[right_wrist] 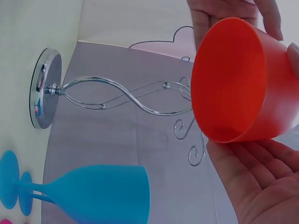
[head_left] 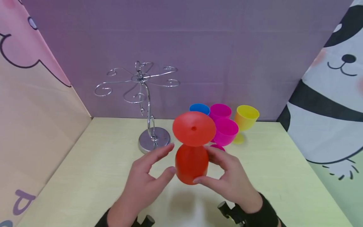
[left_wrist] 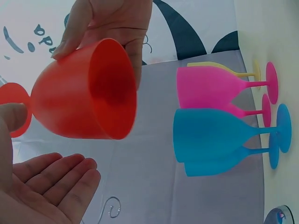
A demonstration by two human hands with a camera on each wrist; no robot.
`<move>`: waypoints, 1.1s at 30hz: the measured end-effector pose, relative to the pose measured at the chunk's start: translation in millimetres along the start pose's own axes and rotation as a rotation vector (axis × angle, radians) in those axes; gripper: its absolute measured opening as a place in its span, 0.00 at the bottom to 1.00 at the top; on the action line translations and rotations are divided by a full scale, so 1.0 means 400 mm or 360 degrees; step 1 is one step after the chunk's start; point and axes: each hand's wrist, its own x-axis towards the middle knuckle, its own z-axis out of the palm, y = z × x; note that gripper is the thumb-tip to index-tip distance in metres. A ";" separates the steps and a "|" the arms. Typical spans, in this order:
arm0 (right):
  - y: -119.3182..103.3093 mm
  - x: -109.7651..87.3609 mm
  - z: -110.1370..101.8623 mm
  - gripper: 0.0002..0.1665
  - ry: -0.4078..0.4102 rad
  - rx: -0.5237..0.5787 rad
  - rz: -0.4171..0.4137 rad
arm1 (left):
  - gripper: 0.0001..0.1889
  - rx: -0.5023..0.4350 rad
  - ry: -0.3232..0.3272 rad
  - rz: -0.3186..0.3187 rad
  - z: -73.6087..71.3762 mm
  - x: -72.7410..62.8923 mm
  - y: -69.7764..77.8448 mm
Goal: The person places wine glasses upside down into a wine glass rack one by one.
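Purple wall [head_left: 227, 56] at twelve o'clock, pink cartoon [head_left: 25, 44] at ten, panda [head_left: 331, 104] at two, pale counter [head_left: 85, 176] spreading across six!

I record from the head view one large purple letter [head_left: 26, 195] on the pale left wall hanging [head_left: 42, 126]. It lies turned on its side; I cannot determine whether it is a P or a d. Below it I note a blue curved mark [head_left: 6, 223], cut off by the picture's edge and not identifiable. In the left wrist view I find small dark lettering [left_wrist: 45, 39] on a pale backdrop [left_wrist: 18, 70]; some characters resemble P or D, but I cannot read a word.
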 end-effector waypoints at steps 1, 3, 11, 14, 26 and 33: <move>-0.001 0.000 -0.003 0.45 0.0009 0.0008 -0.0007 | 0.29 -0.0007 -0.0010 -0.0012 0.002 0.001 -0.003; -0.003 0.001 -0.007 0.45 0.0016 0.0025 -0.0011 | 0.29 -0.0033 -0.0035 -0.0033 0.005 0.003 -0.009; -0.004 0.001 -0.001 0.45 0.0004 0.0085 -0.0015 | 0.29 -0.0248 -0.0159 -0.0157 0.026 0.004 -0.034; -0.004 -0.001 0.001 0.45 0.0004 0.0085 -0.0011 | 0.29 -0.0281 -0.0181 -0.0170 0.032 0.004 -0.031; -0.007 -0.001 0.000 0.45 0.0006 0.0051 0.0030 | 0.32 -0.0292 -0.0212 -0.0235 0.037 0.008 -0.018; -0.001 -0.001 0.003 0.45 0.0008 0.0040 0.0031 | 0.31 -0.0304 -0.0176 -0.0219 0.041 0.007 -0.021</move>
